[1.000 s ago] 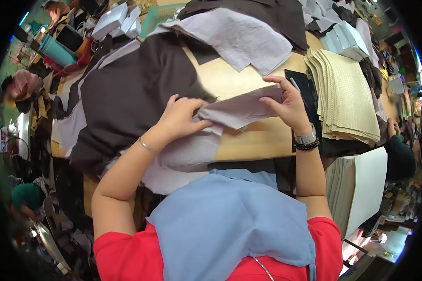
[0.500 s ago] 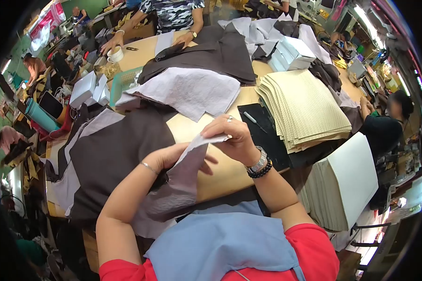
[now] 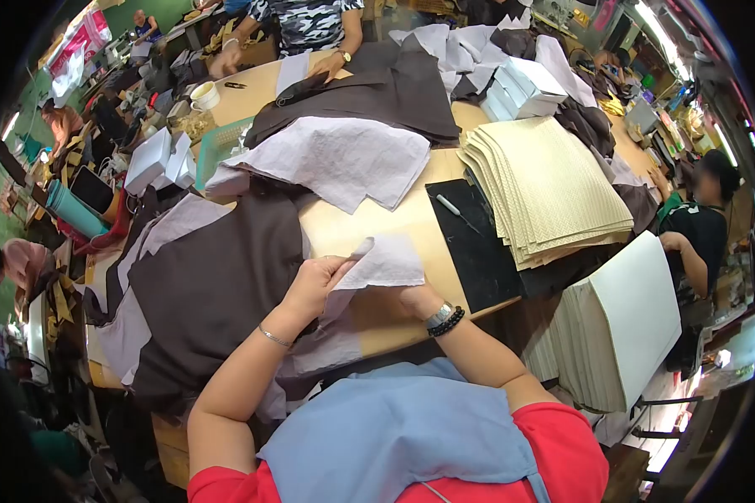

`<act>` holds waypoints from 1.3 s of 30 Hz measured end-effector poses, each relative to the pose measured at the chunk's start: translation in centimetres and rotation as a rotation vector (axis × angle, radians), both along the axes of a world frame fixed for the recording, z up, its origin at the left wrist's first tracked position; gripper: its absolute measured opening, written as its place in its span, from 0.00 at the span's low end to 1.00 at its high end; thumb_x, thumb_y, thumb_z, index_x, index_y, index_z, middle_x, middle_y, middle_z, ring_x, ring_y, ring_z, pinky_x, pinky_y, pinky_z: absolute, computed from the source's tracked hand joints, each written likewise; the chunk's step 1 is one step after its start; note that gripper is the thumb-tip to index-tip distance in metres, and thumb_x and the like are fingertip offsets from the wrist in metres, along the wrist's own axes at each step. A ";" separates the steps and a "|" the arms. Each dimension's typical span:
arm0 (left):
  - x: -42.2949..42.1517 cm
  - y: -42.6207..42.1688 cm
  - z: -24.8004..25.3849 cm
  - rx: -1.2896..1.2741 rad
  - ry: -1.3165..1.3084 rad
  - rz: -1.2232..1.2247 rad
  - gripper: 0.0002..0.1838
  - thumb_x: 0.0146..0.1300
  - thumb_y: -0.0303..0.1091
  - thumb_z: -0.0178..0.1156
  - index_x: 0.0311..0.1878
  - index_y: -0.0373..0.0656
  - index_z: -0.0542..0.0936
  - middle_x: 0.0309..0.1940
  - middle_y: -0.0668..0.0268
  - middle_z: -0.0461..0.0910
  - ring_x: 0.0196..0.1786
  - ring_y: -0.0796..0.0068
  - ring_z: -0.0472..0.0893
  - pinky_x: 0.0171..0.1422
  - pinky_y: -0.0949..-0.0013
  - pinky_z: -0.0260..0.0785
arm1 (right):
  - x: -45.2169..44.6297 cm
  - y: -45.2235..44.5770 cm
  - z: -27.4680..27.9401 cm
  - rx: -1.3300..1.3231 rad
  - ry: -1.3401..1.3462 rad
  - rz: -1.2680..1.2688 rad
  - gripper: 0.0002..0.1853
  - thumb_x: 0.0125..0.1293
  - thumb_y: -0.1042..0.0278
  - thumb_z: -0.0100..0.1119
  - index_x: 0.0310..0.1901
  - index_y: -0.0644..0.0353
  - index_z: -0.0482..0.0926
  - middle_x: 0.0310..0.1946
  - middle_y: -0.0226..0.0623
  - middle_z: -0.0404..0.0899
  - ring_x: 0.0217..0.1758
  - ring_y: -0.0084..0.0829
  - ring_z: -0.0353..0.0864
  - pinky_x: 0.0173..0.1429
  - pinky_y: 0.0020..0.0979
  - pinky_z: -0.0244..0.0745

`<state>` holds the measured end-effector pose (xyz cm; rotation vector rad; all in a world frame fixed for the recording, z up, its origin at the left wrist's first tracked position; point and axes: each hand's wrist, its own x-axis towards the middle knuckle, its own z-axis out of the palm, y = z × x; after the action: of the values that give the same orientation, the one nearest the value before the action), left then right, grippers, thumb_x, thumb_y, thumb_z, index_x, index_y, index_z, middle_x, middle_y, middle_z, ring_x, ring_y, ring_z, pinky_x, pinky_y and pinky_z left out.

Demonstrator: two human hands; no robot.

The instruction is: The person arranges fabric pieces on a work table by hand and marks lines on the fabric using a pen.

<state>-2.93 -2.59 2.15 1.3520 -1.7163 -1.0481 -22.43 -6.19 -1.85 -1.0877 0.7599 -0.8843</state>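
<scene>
My left hand pinches the left edge of a pale lilac-grey piece of material, above the wooden table. My right hand is at the lower right edge of the same piece; its fingers are hidden beneath the material. Dark brown material with a pale underside lies to the left of my hands. Beyond them, a larger pale piece lies partly over more dark material.
A stack of cream textured sheets and a black mat with a white-handled tool lie right. Further right stands a thick white stack. A mug and a co-worker are across the table.
The view has tilted up, showing the co-worker across the table. The small piece has been turned over, its pale side now upward, and my right hand has moved from above it to beneath its edge.
</scene>
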 end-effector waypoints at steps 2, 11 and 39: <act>-0.2 -0.3 -0.3 -0.060 0.028 0.053 0.14 0.75 0.35 0.55 0.44 0.32 0.82 0.26 0.64 0.80 0.32 0.86 0.71 0.39 0.73 0.69 | 0.1 0.2 -1.8 0.007 -0.049 -0.138 0.24 0.63 0.74 0.69 0.58 0.59 0.71 0.49 0.33 0.80 0.51 0.22 0.79 0.50 0.27 0.78; 1.5 -5.5 -1.2 -0.338 -0.200 0.218 0.13 0.75 0.41 0.53 0.38 0.41 0.78 0.26 0.60 0.83 0.26 0.62 0.78 0.35 0.64 0.71 | -2.6 1.1 0.7 -0.189 0.109 -0.326 0.17 0.62 0.75 0.70 0.44 0.55 0.67 0.26 0.25 0.77 0.28 0.15 0.77 0.27 0.20 0.67; 2.2 11.6 -1.0 -0.668 -0.725 -0.280 0.18 0.52 0.44 0.71 0.46 0.53 0.84 0.41 0.74 0.80 0.47 0.73 0.78 0.53 0.62 0.67 | -4.8 1.6 1.6 -0.960 0.932 -0.039 0.17 0.65 0.58 0.64 0.52 0.57 0.80 0.54 0.42 0.77 0.61 0.46 0.74 0.71 0.51 0.62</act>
<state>-0.69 8.96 1.11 1.1086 -2.5286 -0.0197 -27.24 -4.56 -0.27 -2.4321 1.1359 -0.7496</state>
